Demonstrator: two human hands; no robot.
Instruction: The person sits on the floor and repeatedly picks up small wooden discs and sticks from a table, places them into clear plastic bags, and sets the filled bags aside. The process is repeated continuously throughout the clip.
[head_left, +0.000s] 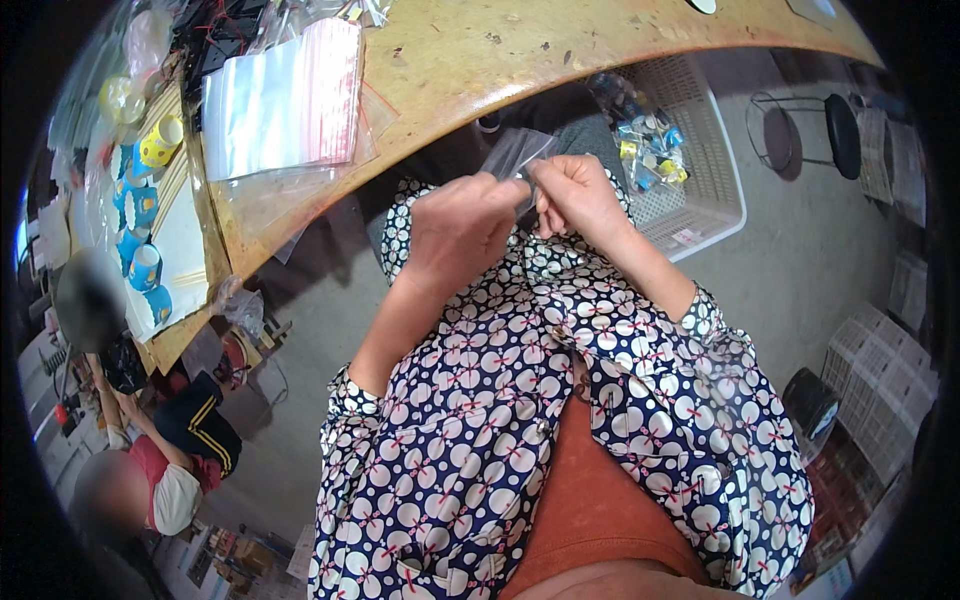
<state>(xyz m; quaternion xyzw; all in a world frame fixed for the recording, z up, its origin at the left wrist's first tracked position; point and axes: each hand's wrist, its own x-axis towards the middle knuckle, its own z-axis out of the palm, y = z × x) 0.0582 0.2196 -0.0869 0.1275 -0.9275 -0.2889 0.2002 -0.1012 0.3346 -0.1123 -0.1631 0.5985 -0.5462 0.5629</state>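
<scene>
Above my lap, a small clear plastic bag (511, 152) is held between my two hands. My left hand (466, 225) grips its near left side, with the fingers curled in and the back of the hand towards me. At its right edge, my right hand (576, 191) pinches the plastic between thumb and fingers. The lower part of the bag is partly hidden behind my left hand. On the wooden table (450, 60) before me lies a stack of clear zip-lock bags (259, 112) with pink-red striped ends.
A white plastic basket (720, 172) holds several small bagged items (656, 154) in blue and yellow. Blue paper cups (145, 266) and a yellow one (160, 142) lie by thin wooden sticks (169, 180). A stool (841, 135) stands right; another person (176, 495) sits left.
</scene>
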